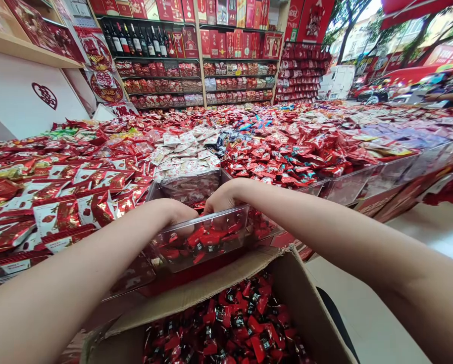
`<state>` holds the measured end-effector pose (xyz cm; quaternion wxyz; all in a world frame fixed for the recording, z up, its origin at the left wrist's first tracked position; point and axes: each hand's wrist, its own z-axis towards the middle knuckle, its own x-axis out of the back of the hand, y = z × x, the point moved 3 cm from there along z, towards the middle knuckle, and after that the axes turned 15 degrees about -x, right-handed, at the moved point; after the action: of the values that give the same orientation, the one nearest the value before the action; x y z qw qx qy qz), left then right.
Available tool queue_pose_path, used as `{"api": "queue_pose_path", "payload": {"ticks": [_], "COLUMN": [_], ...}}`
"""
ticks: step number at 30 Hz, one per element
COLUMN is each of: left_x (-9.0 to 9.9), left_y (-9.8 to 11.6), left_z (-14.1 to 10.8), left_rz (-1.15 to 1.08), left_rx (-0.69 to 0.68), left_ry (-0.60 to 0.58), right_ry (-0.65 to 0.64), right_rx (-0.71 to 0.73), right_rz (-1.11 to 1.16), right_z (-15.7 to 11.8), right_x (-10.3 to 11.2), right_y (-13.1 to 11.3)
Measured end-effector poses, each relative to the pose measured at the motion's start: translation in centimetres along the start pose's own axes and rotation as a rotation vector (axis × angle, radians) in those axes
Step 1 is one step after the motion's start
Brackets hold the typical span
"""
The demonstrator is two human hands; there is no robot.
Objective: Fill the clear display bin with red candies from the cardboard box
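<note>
Both of my hands reach down into a clear plastic bin (226, 218) that holds red and black wrapped candies (207, 241). My left hand (183, 217) is at the bin's left part, its fingers hidden among the candies and behind the front wall. My right hand (220, 206) points downward beside it, fingertips down at the candies; what they hold, if anything, cannot be made out. Below the bin, close to me, an open cardboard box (313, 303) contains many more of the same red and black candies (237, 323).
Piles of red and white packets (93, 205) lie to the left, white packets (184, 151) behind the bin, red packets (264, 156) to the right. Shelves (203, 60) with bottles and boxes stand behind. Another person's arm (448, 95) shows at far right.
</note>
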<state>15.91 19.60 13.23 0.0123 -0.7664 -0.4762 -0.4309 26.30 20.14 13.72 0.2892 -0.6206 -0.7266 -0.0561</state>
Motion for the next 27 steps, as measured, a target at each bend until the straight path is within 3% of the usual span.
{"api": "queue_pose_path", "payload": {"ticks": [4,10,21,27], "left_x": [-0.4,-0.2,0.3,0.0], "left_y": [0.5,0.3,-0.2,-0.5], "left_z": [-0.2,-0.4,-1.0,-1.1], "left_rz": [-0.049,-0.073,-0.327,-0.268], "left_rx": [0.022,0.082,-0.005,0.017], "left_ry": [-0.144,-0.126,-0.292,-0.244], "right_ry": [-0.022,-0.013,0.002,0.003], "right_rx": [0.024,0.072,0.116,0.079], "right_rz": [0.013,-0.002,0.014,0.057], "right_z": [-0.1,0.7,0.6,0.8], "right_x": [-0.2,0.0,0.0,-0.1], "right_y": [0.0,0.0,0.0,0.1]}}
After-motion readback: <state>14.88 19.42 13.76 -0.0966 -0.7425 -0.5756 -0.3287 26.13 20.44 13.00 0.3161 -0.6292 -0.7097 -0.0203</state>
